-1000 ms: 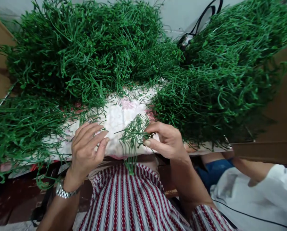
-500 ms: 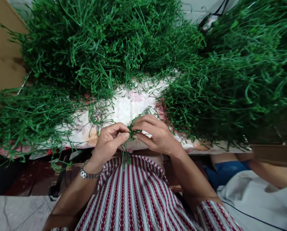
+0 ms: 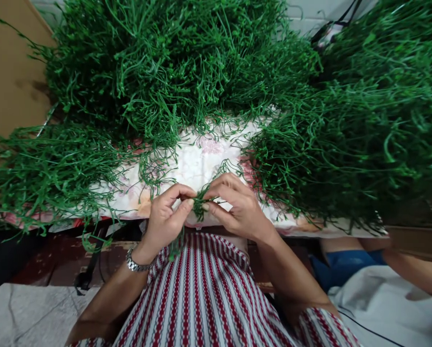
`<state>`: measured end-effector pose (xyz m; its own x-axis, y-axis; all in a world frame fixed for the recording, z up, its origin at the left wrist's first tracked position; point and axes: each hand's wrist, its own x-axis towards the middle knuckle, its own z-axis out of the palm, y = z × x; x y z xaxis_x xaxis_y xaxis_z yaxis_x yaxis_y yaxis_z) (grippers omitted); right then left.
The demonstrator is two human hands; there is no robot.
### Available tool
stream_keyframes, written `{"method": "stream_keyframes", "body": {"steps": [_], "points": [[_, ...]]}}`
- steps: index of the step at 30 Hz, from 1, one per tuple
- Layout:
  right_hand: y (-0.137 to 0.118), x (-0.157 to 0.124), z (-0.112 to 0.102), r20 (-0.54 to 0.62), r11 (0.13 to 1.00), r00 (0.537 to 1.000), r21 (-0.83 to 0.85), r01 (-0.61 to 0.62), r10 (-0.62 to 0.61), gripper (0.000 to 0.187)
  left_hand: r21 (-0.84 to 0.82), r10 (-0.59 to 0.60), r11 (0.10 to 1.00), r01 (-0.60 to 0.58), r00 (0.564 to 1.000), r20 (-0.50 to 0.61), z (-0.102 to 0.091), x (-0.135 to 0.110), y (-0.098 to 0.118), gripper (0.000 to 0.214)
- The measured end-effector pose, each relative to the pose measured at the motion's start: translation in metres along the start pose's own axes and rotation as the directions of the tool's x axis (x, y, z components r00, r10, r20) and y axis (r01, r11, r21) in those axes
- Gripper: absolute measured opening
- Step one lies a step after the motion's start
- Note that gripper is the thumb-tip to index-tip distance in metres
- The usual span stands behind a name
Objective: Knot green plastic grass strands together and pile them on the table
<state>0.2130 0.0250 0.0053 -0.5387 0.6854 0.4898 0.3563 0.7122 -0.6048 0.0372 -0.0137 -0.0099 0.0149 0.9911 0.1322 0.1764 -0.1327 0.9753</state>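
Note:
My left hand (image 3: 166,216) and my right hand (image 3: 236,208) meet over the near edge of a table covered with a white floral cloth (image 3: 197,161). Both pinch a small bundle of thin green plastic sprigs (image 3: 200,205); some strands fan up above my right fingers and others hang down below my left hand toward my striped shirt. A metal watch (image 3: 135,264) sits on my left wrist. Big heaps of the same green sprigs (image 3: 158,72) surround the hands on the left, back and right.
Brown cardboard (image 3: 9,77) stands at the back left. Another person in white clothing (image 3: 382,299) with an arm showing sits at the lower right. A black cord (image 3: 337,21) hangs at the upper right. Dark floor lies below the table on the left.
My left hand came off the cloth, moved right and closed on the sprig bundle next to my right hand. The bundle now sits tighter between both hands; the view shifted slightly.

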Motion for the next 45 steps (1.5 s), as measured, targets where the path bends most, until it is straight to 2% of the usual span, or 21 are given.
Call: {"method": "stream_keyframes", "body": {"steps": [2, 4, 7, 10, 14, 18, 20, 23, 25, 28, 30, 33, 36, 40, 43, 45], "points": [[0.000, 0.002, -0.002, 0.011, 1.000, 1.000, 0.020, 0.011, -0.011, 0.007, 0.166, 0.092, 0.980, -0.108, 0.991, 0.100, -0.002, 0.000, 0.004, 0.011], [0.000, 0.003, -0.003, 0.015, 0.999, 0.999, 0.009, 0.031, -0.031, 0.007, 0.248, 0.159, 0.947, -0.201, 0.971, 0.179, -0.003, 0.000, 0.007, 0.009], [0.002, 0.003, -0.002, 0.053, 0.997, 0.996, -0.025, 0.068, -0.066, 0.010, 0.259, 0.166, 0.941, -0.217, 0.964, 0.206, -0.004, 0.002, 0.006, 0.006], [0.004, 0.001, 0.002, 0.079, 0.996, 0.994, -0.027, 0.081, -0.078, 0.009, 0.139, 0.144, 0.975, -0.173, 0.970, 0.194, -0.004, 0.003, 0.002, 0.009], [0.006, -0.005, 0.010, 0.037, 0.995, 0.995, 0.044, 0.088, -0.090, 0.009, -0.076, 0.145, 0.988, -0.137, 0.983, 0.114, -0.002, -0.001, -0.002, 0.007], [0.006, -0.009, 0.016, 0.006, 0.991, 0.998, 0.114, 0.065, -0.066, 0.013, -0.158, 0.115, 0.981, -0.108, 0.993, 0.031, 0.002, -0.004, -0.008, 0.008], [0.006, -0.010, 0.016, 0.001, 0.988, 0.999, 0.146, 0.044, -0.044, 0.010, -0.179, 0.121, 0.977, -0.115, 0.992, 0.026, 0.003, -0.005, -0.009, 0.009], [0.006, -0.009, 0.013, 0.010, 0.975, 1.000, 0.224, -0.002, 0.000, 0.009, -0.152, 0.149, 0.980, -0.131, 0.982, 0.112, 0.001, -0.005, -0.009, 0.009], [0.006, -0.007, 0.008, 0.055, 0.957, 0.998, 0.287, -0.050, 0.036, 0.011, -0.058, 0.144, 0.989, -0.134, 0.963, 0.227, -0.002, -0.004, -0.006, 0.012], [0.008, -0.005, 0.000, 0.218, 0.923, 0.972, 0.351, -0.159, 0.085, 0.012, 0.092, 0.080, 0.988, -0.125, 0.918, 0.388, -0.005, -0.003, 0.000, 0.016], [0.009, -0.003, -0.002, 0.314, 0.896, 0.940, 0.366, -0.251, 0.135, 0.012, 0.144, 0.011, 0.987, -0.078, 0.910, 0.415, -0.005, -0.002, 0.002, 0.014], [0.008, -0.001, 0.000, 0.353, 0.849, 0.907, 0.383, -0.363, 0.228, 0.012, 0.189, -0.113, 0.981, 0.044, 0.920, 0.374, -0.003, -0.003, 0.001, 0.007], [0.006, -0.001, 0.004, 0.304, 0.845, 0.913, 0.380, -0.377, 0.271, 0.012, 0.215, -0.151, 0.973, 0.083, 0.935, 0.321, 0.000, -0.004, -0.001, 0.009], [0.003, -0.004, 0.004, 0.121, 0.891, 0.959, 0.353, -0.284, 0.258, 0.017, 0.164, -0.147, 0.979, 0.119, 0.974, 0.170, 0.002, -0.006, -0.003, 0.010], [0.000, -0.007, 0.005, -0.002, 0.947, 0.990, 0.292, -0.132, 0.139, 0.021, 0.104, -0.121, 0.988, 0.113, 0.989, 0.080, 0.004, -0.007, -0.004, 0.009], [-0.001, -0.010, 0.011, -0.006, 0.974, 0.998, 0.221, -0.058, 0.061, 0.024, 0.070, -0.112, 0.991, 0.111, 0.993, 0.019, 0.007, -0.008, -0.006, 0.009]]}}
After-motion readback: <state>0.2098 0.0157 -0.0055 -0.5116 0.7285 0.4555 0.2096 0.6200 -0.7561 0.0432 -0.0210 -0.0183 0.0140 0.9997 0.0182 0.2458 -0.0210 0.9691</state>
